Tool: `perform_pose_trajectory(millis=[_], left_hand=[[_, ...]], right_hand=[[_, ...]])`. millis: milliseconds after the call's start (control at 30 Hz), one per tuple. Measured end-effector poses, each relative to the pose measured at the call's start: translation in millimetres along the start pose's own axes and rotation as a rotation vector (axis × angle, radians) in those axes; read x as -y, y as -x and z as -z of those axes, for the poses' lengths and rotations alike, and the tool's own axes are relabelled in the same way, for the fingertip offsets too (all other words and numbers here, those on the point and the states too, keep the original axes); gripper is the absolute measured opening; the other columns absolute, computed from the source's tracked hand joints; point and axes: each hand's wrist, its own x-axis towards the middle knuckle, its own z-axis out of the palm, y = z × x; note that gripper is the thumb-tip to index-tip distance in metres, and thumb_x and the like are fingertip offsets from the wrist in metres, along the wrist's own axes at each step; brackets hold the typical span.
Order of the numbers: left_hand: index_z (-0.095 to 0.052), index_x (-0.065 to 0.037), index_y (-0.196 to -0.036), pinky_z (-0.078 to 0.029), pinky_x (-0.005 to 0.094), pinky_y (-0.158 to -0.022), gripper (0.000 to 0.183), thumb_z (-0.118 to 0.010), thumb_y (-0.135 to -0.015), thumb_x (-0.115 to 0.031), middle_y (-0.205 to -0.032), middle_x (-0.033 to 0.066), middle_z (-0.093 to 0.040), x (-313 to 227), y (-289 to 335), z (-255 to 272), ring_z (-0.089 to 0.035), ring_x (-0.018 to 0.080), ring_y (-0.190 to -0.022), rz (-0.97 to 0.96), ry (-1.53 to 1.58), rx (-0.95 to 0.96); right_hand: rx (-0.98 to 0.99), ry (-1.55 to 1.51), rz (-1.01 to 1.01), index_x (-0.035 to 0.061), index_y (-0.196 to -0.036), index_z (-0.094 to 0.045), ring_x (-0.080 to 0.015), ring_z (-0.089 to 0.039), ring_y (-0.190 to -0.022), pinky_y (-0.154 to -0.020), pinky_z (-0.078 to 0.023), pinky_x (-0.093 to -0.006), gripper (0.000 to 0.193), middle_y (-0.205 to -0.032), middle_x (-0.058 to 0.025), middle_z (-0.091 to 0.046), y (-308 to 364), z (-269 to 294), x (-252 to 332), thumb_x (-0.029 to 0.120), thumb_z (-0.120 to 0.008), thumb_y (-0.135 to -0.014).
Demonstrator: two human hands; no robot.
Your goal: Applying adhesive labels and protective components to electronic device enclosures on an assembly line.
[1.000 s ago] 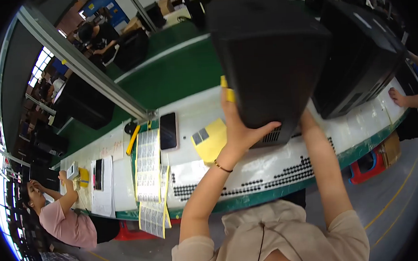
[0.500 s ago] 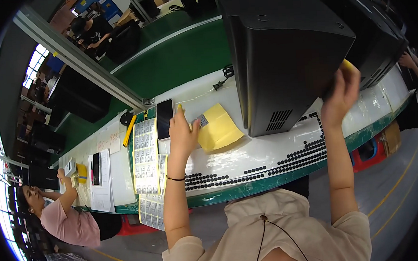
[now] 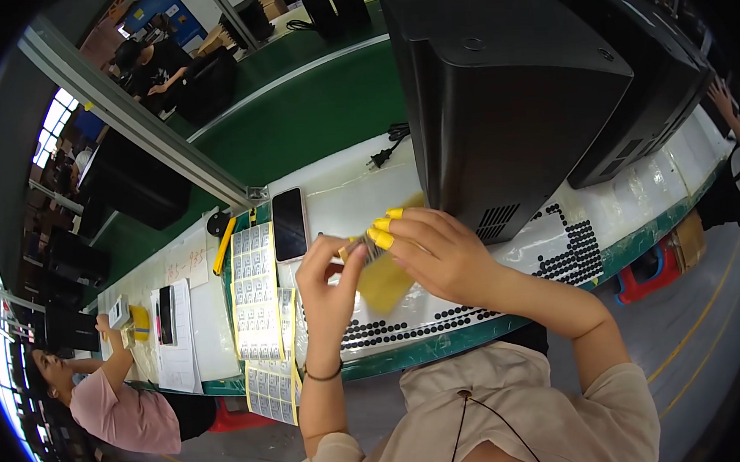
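Note:
My left hand (image 3: 327,284) pinches a yellow backing sheet (image 3: 388,287) by its upper left edge. A small grey printed label (image 3: 371,249) shows on the sheet, between my two hands. My right hand (image 3: 446,258) reaches across to it, its fingers bent together at the label and yellow finger cots on their tips. Its thumb is hidden, and the sheet is blurred. Behind my right hand a large black computer-like case (image 3: 507,121) with a slotted vent stands on the white-covered workbench (image 3: 337,182).
Sheets of printed labels (image 3: 255,297) and a phone (image 3: 289,225) lie left of my hands. Small round black pads (image 3: 570,248) line the bench's near edge. A plugged cord end (image 3: 380,157), a yellow cutter (image 3: 224,246) and a second black case (image 3: 631,71) are around. A co-worker (image 3: 126,394) sits left.
My right hand has left the black case's right side and come over to my left hand. The yellow sheet is now lifted and tilted in my left fingers.

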Motion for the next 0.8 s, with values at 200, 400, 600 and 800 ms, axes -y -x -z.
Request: perform_pose_trajectory(millis=[200,400,600,800], left_hand=[[-0.063,0.004,-0.083,-0.042,0.021,-0.055,0.004,-0.065,-0.084,0.0,-0.075,0.0061,-0.057,-39,23,3,-0.053,0.0103,-0.065,-0.11,-0.029,-0.053],[-0.06,0.003,-0.086,-0.037,0.02,-0.059,0.011,-0.061,-0.091,-0.006,-0.077,0.0002,-0.052,-35,21,-7,-0.047,0.0054,-0.069,0.0,0.232,-0.137],[-0.06,-0.002,-0.087,-0.037,0.0185,-0.066,0.015,-0.058,-0.096,-0.014,-0.08,-0.0036,-0.056,-9,3,-14,-0.047,0.0021,-0.074,0.112,0.386,-0.143],[-0.043,-0.001,-0.134,-0.041,0.0373,-0.095,0.053,-0.064,-0.089,-0.021,-0.131,0.0163,-0.041,39,-43,-12,-0.045,0.0264,-0.119,-0.281,-0.31,-0.313]], right_hand=[[-0.094,-0.067,0.013,0.0031,-0.098,-0.069,-0.0249,-0.062,-0.088,-0.072,-0.053,-0.0343,0.028,-0.096,-0.0053,-0.064,-4,-1,-1,0.005,-0.072,-0.071],[-0.193,-0.045,0.08,0.0055,-0.088,-0.071,-0.0234,-0.063,-0.085,-0.075,-0.056,-0.0332,0.022,-0.099,-0.0042,-0.067,-10,-2,-5,0.005,-0.074,-0.066],[-0.142,-0.153,0.197,0.0128,-0.089,-0.071,-0.0238,-0.061,-0.092,-0.085,-0.055,-0.0414,0.02,-0.103,-0.0045,-0.066,-2,28,-5,0.004,-0.072,-0.071],[-0.324,-0.137,0.246,0.0226,-0.086,-0.072,-0.0211,-0.053,-0.101,-0.087,-0.051,-0.0371,0.013,-0.103,0.0021,-0.063,-37,131,14,0.017,-0.074,-0.074]])
